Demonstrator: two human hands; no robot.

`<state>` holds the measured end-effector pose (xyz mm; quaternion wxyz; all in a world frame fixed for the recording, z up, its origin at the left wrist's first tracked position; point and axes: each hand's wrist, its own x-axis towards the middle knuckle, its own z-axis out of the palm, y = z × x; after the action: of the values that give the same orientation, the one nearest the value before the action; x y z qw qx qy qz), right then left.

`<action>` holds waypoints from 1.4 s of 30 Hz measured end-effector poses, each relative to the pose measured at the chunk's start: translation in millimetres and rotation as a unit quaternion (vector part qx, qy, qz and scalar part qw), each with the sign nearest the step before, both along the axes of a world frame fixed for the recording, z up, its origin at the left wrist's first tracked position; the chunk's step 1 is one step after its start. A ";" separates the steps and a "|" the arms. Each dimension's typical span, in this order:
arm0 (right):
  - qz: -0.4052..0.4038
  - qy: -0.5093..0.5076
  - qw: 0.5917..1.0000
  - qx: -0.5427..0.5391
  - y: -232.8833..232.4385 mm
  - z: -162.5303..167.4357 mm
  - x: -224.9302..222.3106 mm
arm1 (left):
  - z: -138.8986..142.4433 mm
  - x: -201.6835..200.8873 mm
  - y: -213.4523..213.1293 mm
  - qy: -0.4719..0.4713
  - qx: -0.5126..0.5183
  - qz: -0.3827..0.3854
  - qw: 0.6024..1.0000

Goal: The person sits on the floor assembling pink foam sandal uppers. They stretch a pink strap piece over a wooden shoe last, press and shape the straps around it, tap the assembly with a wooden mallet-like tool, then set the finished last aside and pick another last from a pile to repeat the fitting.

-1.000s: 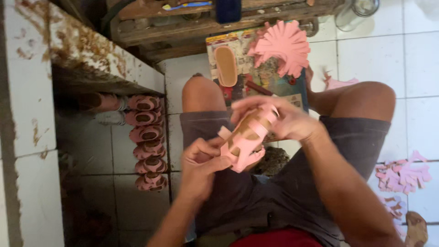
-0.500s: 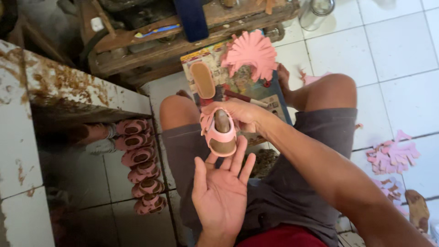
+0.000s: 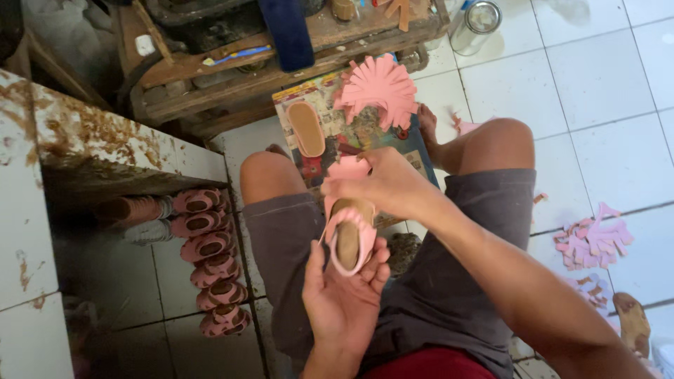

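We see the left hand [image 3: 342,295] palm up over the lap, its fingers spread and half curled, cradling the underside of a small pink sandal [image 3: 347,235] with a tan insole. The right hand [image 3: 382,184] comes in from above and closes over the upper end of the same sandal, fingers and thumb pinching its pink strap, so both hands hold the sandal between the person's knees, above the grey shorts [image 3: 449,281]. Just beyond the hands, on the white tiled floor [image 3: 604,91], lies a flat printed cardboard sheet [image 3: 316,98] with a busy multicoloured picture; we cannot make out its details. On that sheet rest a loose tan sole with a pink rim [image 3: 306,128] and a fanned pile of pink cut strips [image 3: 375,88]. To the left, under a stained white ledge [image 3: 91,140], a row of finished pink sandals [image 3: 210,260] stands in a line, touching one another. To the right, well apart from the hands, a heap of pink scraps [image 3: 593,242] lies on the tiles. At the top edge a round metal tin [image 3: 474,24] stands on the floor beside a worn wooden desk [image 3: 281,63], across which a dark blue strap [image 3: 288,31] hangs.
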<state>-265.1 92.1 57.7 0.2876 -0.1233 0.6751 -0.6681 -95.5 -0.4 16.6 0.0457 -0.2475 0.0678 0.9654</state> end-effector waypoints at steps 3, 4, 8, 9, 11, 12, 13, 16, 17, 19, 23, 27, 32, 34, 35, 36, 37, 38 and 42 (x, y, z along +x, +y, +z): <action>-0.003 0.089 0.977 0.193 7.8 21.8 18.3 | -17.3 5.9 1.5 0.035 0.009 -0.010 0.999; -0.009 0.093 0.974 0.206 9.8 27.0 22.6 | -22.4 8.3 1.9 0.044 0.002 -0.010 0.999; -0.004 0.095 0.984 0.149 17.8 33.2 25.7 | -37.3 11.1 -4.8 -0.036 -0.030 -0.022 0.999; 0.005 0.088 0.990 0.108 20.0 30.9 25.1 | -38.3 10.2 -11.3 0.025 -0.088 -0.011 0.996; 0.068 0.032 0.997 0.008 30.6 23.5 14.7 | -35.7 6.6 -32.3 0.145 -0.205 0.020 0.968; 0.104 0.000 0.994 -0.042 32.9 18.0 12.5 | -31.7 4.9 -46.3 0.182 -0.343 0.023 0.921; 0.091 0.073 0.993 -0.024 33.4 11.5 12.3 | -27.4 0.4 -62.4 0.211 -0.475 0.027 0.854; 0.084 0.277 0.957 -0.004 17.0 -9.6 16.9 | -8.7 -14.9 -112.9 0.263 -0.775 0.000 0.575; 0.097 0.330 0.939 -0.010 7.2 -15.8 20.4 | -1.8 -17.8 -124.8 0.270 -0.842 -0.024 0.466; 0.132 0.367 0.921 -0.010 -12.3 -24.0 19.7 | 7.4 -27.0 -137.5 0.302 -0.850 -0.042 0.430; 0.189 0.373 0.909 0.013 -37.0 -30.7 11.8 | 16.1 -32.6 -144.5 0.326 -0.847 -0.065 0.415; 0.197 0.414 0.888 0.012 -44.6 -37.8 5.9 | 11.6 -30.7 -147.8 0.316 -0.855 -0.068 0.406; 0.181 0.395 0.901 -0.010 -48.3 -48.6 6.8 | 4.4 -28.4 -154.7 0.312 -0.860 -0.101 0.390; 0.180 0.386 0.905 -0.014 -48.2 -50.3 8.6 | 2.8 -28.4 -155.8 0.314 -0.850 -0.100 0.411; 0.182 0.381 0.906 -0.020 -47.3 -50.3 8.8 | 1.9 -28.5 -155.8 0.315 -0.845 -0.098 0.421; 0.185 0.377 0.907 -0.028 -46.1 -50.3 8.7 | 0.9 -28.5 -155.8 0.314 -0.846 -0.096 0.421; 0.200 0.394 0.897 -0.033 -44.5 -49.8 8.3 | -0.3 -28.5 -155.6 0.314 -0.845 -0.095 0.423; 0.215 0.409 0.886 -0.036 -42.4 -49.1 7.7 | -1.5 -28.0 -155.3 0.312 -0.843 -0.095 0.427; 0.267 0.482 0.835 -0.012 -33.4 -43.6 6.9 | -5.1 -26.7 -154.8 0.325 -0.840 -0.099 0.423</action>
<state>-258.3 58.7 14.1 0.0914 -0.6082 0.6613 -0.4295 -122.2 -155.2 11.6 -0.1151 0.1778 0.8787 0.4278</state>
